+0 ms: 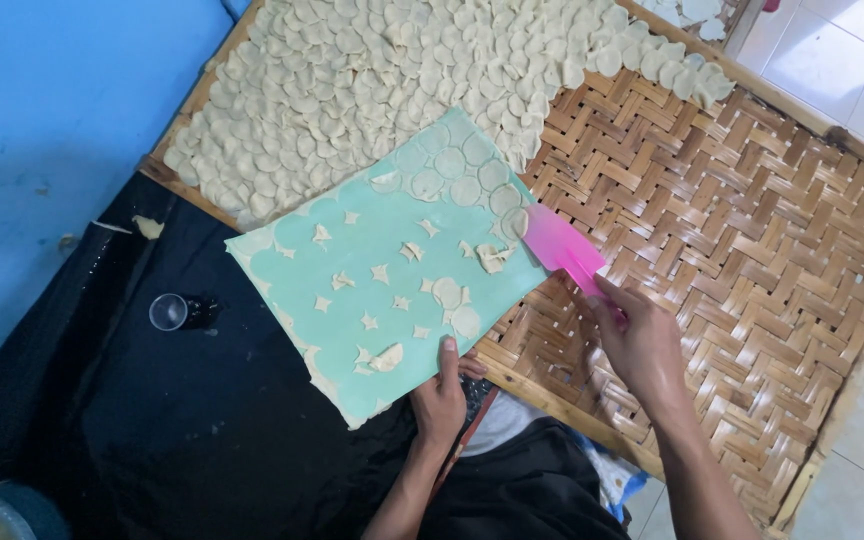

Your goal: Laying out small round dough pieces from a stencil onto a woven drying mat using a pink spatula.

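The mint-green board (382, 270) lies tilted, its far end resting on the woven tray (742, 190) and its near end over the black cloth (202, 430). On it sit a few dough rounds (452, 185) near the top edge and small star-shaped offcuts (380, 272) scattered across the middle. The left hand (442, 395) pinches the board's near edge, thumb on top, fingers closed around it underneath. The right hand (637, 340) grips a pink scraper (560, 245), whose blade touches the board's right edge, just beside a crumpled scrap (493, 258). Beyond the board, a dense layer of rounds (372, 80) covers the far left part of the tray; the right part shows bare weave. A small clear cup (168, 311) stands on the cloth, well apart to the left.

The rounds look thin and soft, so a steep blade could likely fold or tear them. The board is held at one edge only; if the pinch slips it may slide off the tray rim and spill offcuts among the laid rounds.
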